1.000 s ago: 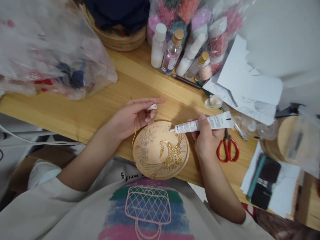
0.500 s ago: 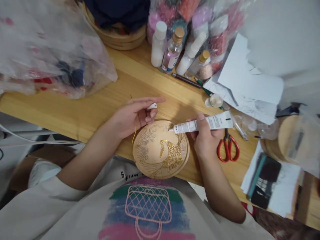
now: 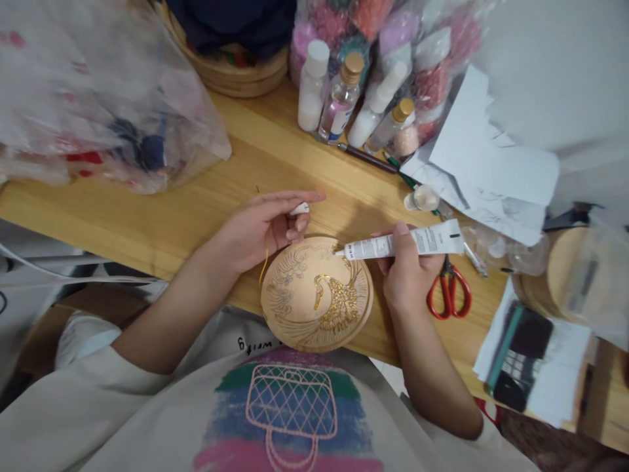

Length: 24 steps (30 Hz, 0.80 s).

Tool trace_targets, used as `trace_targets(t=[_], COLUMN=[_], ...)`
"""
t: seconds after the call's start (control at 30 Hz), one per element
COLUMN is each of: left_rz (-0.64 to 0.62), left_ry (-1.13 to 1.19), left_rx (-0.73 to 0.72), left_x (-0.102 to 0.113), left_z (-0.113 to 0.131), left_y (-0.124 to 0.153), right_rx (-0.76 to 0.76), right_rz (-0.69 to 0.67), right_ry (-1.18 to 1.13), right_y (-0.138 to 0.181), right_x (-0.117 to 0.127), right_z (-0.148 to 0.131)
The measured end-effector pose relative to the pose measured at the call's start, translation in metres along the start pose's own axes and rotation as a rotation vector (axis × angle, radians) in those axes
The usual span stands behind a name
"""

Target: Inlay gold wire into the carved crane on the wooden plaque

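Our round wooden plaque [image 3: 297, 288] lies face up, its line-drawn bird [image 3: 340, 305] partly gold, beneath the nozzle [image 3: 340, 253] of our printed white tube [image 3: 368, 248]; our small white cap [image 3: 299, 208] and golden thread [image 3: 264, 265] are near its upper left edge.

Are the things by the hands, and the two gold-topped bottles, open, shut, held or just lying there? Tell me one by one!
White tube: uncapped, held in the right hand.
Small white piece: held in the left hand.
Gold thread: loose by the left hand.
Wooden board: partly gold, elsewhere just lines.
Red-handled scissors: lying down, blades hidden.
Pink-liquid bottle: standing, lid on.
Smaller gold-topped bottle: standing, lid on.
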<state>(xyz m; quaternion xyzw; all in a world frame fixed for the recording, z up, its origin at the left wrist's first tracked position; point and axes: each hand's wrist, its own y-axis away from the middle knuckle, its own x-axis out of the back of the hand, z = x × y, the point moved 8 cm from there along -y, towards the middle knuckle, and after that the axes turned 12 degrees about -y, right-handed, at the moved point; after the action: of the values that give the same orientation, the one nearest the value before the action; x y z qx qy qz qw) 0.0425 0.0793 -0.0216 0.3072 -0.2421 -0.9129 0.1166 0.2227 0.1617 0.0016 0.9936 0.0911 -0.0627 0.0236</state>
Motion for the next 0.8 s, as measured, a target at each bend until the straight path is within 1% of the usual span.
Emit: trace_targets(t=[0.1,0.2,0.37,0.43,0.53,0.67,0.8], left_rz=[0.002,-0.002,0.011,0.013,-0.024,-0.045,-0.044], left_ry=[-0.013,-0.030,-0.122,-0.168,-0.195,-0.154,-0.114], left_rx=[-0.010,-0.038,-0.099,-0.125,-0.171,-0.196,-0.188], left_x=[0.001,0.002,0.000,-0.006,-0.024,-0.044,-0.051], left_z=[-0.001,-0.002,-0.002,0.002,0.010,0.017,0.017], left_y=[0.000,-0.001,0.002,0.006,0.015,0.025,0.028], right_rx=[-0.036,-0.092,-0.316,-0.403,-0.504,-0.554,-0.603], right_rz=[0.028,0.017,-0.166,-0.208,-0.256,-0.287,-0.276], right_ry=[-0.105,-0.288,-0.564,-0.643,-0.707,-0.739,-0.787], right_y=[-0.002,-0.007,-0.011,-0.007,0.001,0.008,0.009], right_x=[0.001,0.000,-0.015,-0.019,-0.026,-0.032,-0.032], right_z=[0.001,0.003,0.005,0.005,0.006,0.007,0.010])
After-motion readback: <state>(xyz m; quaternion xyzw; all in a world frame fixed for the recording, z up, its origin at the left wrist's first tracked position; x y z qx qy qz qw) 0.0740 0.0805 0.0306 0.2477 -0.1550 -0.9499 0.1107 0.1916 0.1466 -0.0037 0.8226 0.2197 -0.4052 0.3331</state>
